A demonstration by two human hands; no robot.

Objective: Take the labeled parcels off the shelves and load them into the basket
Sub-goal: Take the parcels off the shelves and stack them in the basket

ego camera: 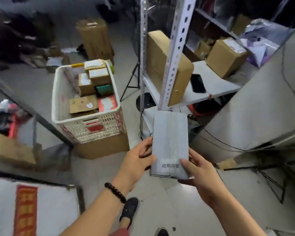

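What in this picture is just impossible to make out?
Head view only:
- Underside of the grey parcel: faces away; left hand and right hand cover its lower edges.
- Labels on boxes in the white basket: too small and blurred.
- Lower basket contents: buried under the top boxes.
- Black phone screen: dark.

A black smartphone (197, 83) lies face up on a white shelf board, just beside a tall brown cardboard carton (167, 63) standing behind a perforated grey steel upright (174, 53). A black tripod stand (132, 79) rises from the grey concrete floor (160, 198) nearby, and black cables (218, 140) trail across the floor to the right. At lower left, a white panel carries a red vertical banner with gold characters (25, 210). Near the bottom edge, two black slip-on shoes (129, 209) stand on the floor. A string of dark round beads (115, 192) circles a wrist.
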